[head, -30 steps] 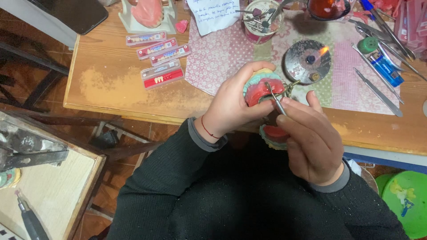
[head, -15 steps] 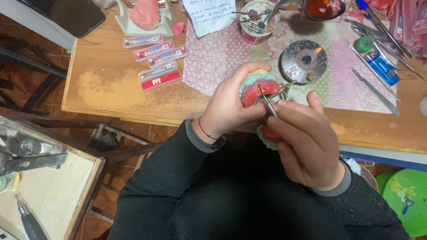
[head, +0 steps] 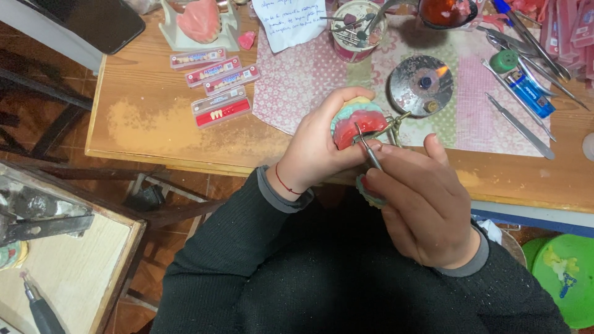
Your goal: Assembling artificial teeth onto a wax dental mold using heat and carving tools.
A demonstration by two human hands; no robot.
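At the near edge of a wooden worktop (head: 154, 124), a person is working over a floral cloth (head: 309, 93). The right hand (head: 427, 210) is gripping a thin metal tool (head: 366, 147), its tip touching a red wax denture model (head: 357, 120) that the left hand (head: 322, 151) is clasping, just near of a small burner (head: 422, 85).

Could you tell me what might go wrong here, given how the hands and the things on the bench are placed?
The small burner is lit right behind the left hand, so a sleeve or finger could drift into the flame. The right hand works a thin metal tool against the red wax model; a slip might jab the left fingers or gouge the wax. The work is held over the table edge, so it could drop.
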